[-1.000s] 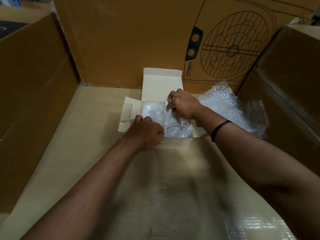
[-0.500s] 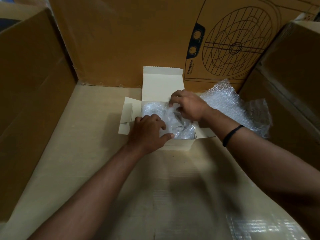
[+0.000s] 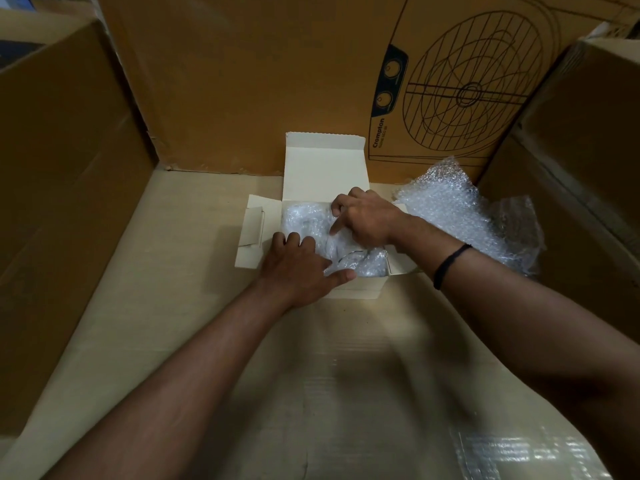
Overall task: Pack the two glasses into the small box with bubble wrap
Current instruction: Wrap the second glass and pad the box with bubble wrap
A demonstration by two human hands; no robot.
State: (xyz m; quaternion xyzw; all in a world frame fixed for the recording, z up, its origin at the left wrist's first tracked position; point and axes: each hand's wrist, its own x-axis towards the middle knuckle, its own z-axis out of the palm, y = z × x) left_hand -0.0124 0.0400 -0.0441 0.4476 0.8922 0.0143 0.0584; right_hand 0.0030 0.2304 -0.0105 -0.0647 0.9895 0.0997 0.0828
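Left hand, right hand on bubble wrap in one box.

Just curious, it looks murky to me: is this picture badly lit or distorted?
Head view: dim, warm light; shadow darkens the middle of the cardboard floor; glare streaks its glossy patch, bottom right; the bubble wrap glints; the wide lens bows the carton walls.

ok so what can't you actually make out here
Head view only:
- the glasses: covered by wrap in the box, the left hand and the right hand; one curved rim shows, so the count is unclear.
- right hand's grip: its curled fingers hide whether it pinches wrap.
- box's right flap: partly behind the right forearm.
- carton small print under "Crompton": too small.
- under the loose wrap: hidden by it.
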